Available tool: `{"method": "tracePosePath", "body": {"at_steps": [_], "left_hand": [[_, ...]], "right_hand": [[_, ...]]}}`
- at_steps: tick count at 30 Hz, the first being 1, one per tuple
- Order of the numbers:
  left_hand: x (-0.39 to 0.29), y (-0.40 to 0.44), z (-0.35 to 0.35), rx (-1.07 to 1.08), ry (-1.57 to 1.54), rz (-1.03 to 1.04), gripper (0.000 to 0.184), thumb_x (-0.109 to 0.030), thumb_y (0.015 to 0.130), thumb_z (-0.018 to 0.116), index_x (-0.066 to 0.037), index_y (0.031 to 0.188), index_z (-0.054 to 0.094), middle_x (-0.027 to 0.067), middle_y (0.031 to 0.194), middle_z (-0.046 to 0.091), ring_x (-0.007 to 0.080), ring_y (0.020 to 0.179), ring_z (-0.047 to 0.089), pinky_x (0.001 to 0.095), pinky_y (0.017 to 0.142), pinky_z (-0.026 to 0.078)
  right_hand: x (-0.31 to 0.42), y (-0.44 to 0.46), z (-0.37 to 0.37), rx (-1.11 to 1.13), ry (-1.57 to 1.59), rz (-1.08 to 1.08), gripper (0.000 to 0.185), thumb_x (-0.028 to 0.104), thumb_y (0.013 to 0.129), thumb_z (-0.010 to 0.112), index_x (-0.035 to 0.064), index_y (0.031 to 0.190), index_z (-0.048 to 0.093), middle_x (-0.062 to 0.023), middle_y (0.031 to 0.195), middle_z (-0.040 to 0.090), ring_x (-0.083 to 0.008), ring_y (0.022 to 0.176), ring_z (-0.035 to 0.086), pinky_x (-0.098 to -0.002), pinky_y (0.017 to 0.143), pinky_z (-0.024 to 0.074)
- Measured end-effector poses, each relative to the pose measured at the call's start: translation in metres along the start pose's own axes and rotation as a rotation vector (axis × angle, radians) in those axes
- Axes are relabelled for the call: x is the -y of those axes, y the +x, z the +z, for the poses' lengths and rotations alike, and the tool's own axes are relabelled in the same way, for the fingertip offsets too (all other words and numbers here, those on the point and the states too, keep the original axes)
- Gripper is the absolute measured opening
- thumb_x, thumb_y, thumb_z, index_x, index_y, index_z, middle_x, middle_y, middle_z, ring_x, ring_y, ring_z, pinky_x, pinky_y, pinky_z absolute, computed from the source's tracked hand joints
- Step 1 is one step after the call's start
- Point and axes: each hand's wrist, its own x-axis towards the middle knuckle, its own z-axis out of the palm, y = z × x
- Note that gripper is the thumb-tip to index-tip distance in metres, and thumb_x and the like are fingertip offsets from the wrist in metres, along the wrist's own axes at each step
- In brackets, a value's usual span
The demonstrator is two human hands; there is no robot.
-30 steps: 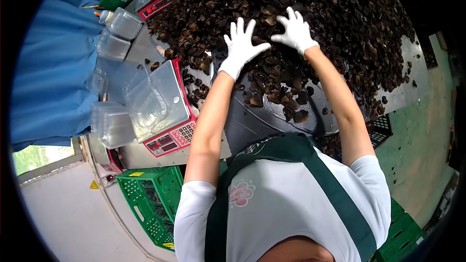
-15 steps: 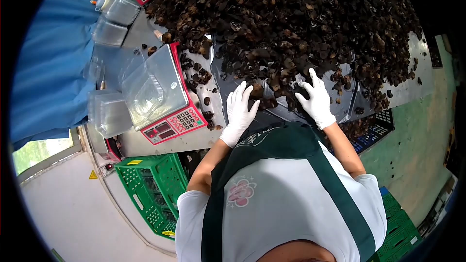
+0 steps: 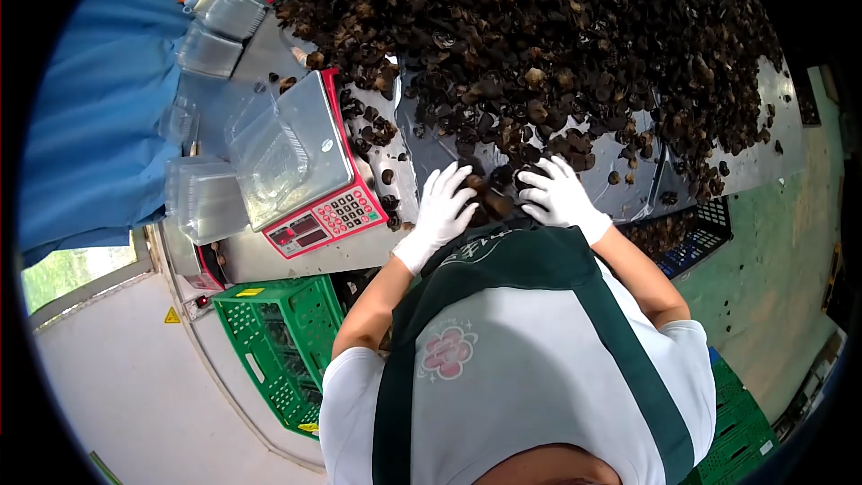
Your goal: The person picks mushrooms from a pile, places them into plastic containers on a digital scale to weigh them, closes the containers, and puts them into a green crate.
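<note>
Dark brown, cupped pieces that look like wood ear mushrooms point(image 3: 539, 45) lie in a broad heap on the table. Near the front edge, a few of them point(image 3: 494, 200) sit between my two white-gloved hands, slightly blurred. My left hand point(image 3: 442, 208) is at their left side with its fingers spread. From the right, my right hand point(image 3: 558, 195) reaches in, fingers apart and curved, its tips at the mushrooms. Neither hand is closed around anything. Grey plastic sheeting point(image 3: 620, 181) shows under the loose pieces.
Left of my hands stands a red-framed scale point(image 3: 323, 224) with a clear plastic tray point(image 3: 269, 157) on its platform. More clear containers point(image 3: 205, 198) are stacked beside it. A green crate point(image 3: 278, 341) is below the table's left, a dark crate point(image 3: 696, 242) below its right.
My right hand has moved left and toward me, closer to my left hand. Mushrooms between the hands have shifted toward the front edge. My left hand has moved only slightly.
</note>
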Motion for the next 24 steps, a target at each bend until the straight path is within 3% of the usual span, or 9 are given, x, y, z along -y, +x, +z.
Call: {"method": "tracePosePath", "body": {"at_steps": [3, 6, 8, 11, 14, 16, 20, 23, 24], "left_hand": [[0.007, -0.015, -0.009, -0.091, -0.066, -0.046, 0.025, -0.019, 0.072, 0.073, -0.007, 0.092, 0.064, 0.0108, 0.121, 0.057, 0.0340, 0.123, 0.046, 0.0469, 0.102, 0.034], [0.001, 0.002, -0.010, -0.157, -0.091, -0.067, 0.036, -0.024, 0.074, 0.073, -0.009, 0.106, 0.064, 0.0128, 0.128, 0.053, 0.0347, 0.124, 0.045, 0.0470, 0.103, 0.033], [-0.006, 0.025, -0.009, -0.068, -0.104, -0.074, 0.061, -0.034, 0.072, 0.075, -0.013, 0.125, 0.054, 0.0149, 0.142, 0.039, 0.0359, 0.132, 0.035, 0.0506, 0.108, 0.027], [-0.021, 0.050, -0.003, 0.146, -0.053, 0.059, 0.069, -0.041, 0.066, 0.078, -0.019, 0.127, 0.055, 0.0126, 0.147, 0.034, 0.0358, 0.136, 0.029, 0.0593, 0.108, 0.020], [-0.013, 0.039, 0.003, 0.275, 0.066, 0.170, 0.045, -0.037, 0.073, 0.072, -0.017, 0.112, 0.062, 0.0045, 0.139, 0.045, 0.0306, 0.135, 0.033, 0.0614, 0.106, 0.020], [0.001, 0.025, 0.000, 0.116, 0.026, 0.171, 0.025, -0.025, 0.077, 0.069, -0.014, 0.099, 0.064, 0.0027, 0.123, 0.057, 0.0277, 0.128, 0.042, 0.0563, 0.106, 0.023], [0.011, 0.010, -0.016, -0.050, -0.084, -0.026, 0.022, -0.016, 0.076, 0.071, -0.010, 0.096, 0.064, 0.0074, 0.117, 0.060, 0.0303, 0.122, 0.048, 0.0442, 0.103, 0.033], [0.016, 0.004, -0.011, -0.134, -0.121, -0.074, 0.032, -0.019, 0.074, 0.072, -0.008, 0.102, 0.062, 0.0112, 0.123, 0.056, 0.0313, 0.122, 0.047, 0.0432, 0.103, 0.032], [0.009, 0.007, -0.014, -0.156, -0.164, -0.135, 0.038, -0.021, 0.073, 0.073, -0.008, 0.106, 0.061, 0.0133, 0.126, 0.054, 0.0325, 0.122, 0.046, 0.0430, 0.104, 0.033]], "right_hand": [[-0.003, -0.011, -0.032, -0.100, 0.101, 0.070, 0.025, 0.020, 0.074, 0.073, 0.0128, 0.097, 0.067, -0.0008, 0.105, 0.066, -0.0261, 0.117, 0.051, -0.0476, 0.102, 0.0344], [-0.017, -0.017, -0.031, -0.290, 0.030, 0.352, 0.037, 0.020, 0.074, 0.074, 0.0109, 0.108, 0.065, -0.0064, 0.110, 0.065, -0.0282, 0.114, 0.052, -0.0398, 0.099, 0.0393], [-0.022, -0.012, -0.024, -0.290, -0.118, 0.432, 0.050, 0.021, 0.075, 0.073, 0.0078, 0.120, 0.057, -0.0134, 0.127, 0.054, -0.0331, 0.117, 0.049, -0.0413, 0.099, 0.0390], [-0.007, -0.003, -0.020, -0.201, -0.064, 0.286, 0.051, 0.029, 0.077, 0.071, 0.0097, 0.122, 0.057, -0.0182, 0.137, 0.043, -0.0384, 0.125, 0.041, -0.0474, 0.103, 0.0346], [-0.001, -0.011, 0.001, -0.047, -0.061, -0.028, 0.047, 0.030, 0.070, 0.073, 0.0129, 0.113, 0.063, -0.0090, 0.124, 0.055, -0.0353, 0.122, 0.044, -0.0493, 0.098, 0.0397], [-0.006, -0.015, 0.005, -0.028, 0.011, -0.066, 0.044, 0.024, 0.069, 0.074, 0.0148, 0.111, 0.065, -0.0049, 0.120, 0.059, -0.0331, 0.119, 0.048, -0.0459, 0.098, 0.0412], [0.002, -0.015, -0.018, 0.059, 0.253, -0.084, 0.045, 0.011, 0.071, 0.071, 0.0149, 0.115, 0.063, -0.0051, 0.121, 0.060, -0.0258, 0.110, 0.056, -0.0367, 0.095, 0.0451], [0.001, -0.014, -0.036, -0.040, 0.243, 0.085, 0.050, 0.011, 0.071, 0.071, 0.0138, 0.119, 0.059, -0.0055, 0.128, 0.057, -0.0263, 0.104, 0.058, -0.0359, 0.089, 0.0489], [0.004, -0.015, -0.046, -0.080, 0.248, 0.201, 0.051, 0.010, 0.072, 0.072, 0.0114, 0.121, 0.058, -0.0063, 0.130, 0.055, -0.0258, 0.110, 0.056, -0.0344, 0.092, 0.0477]]}}
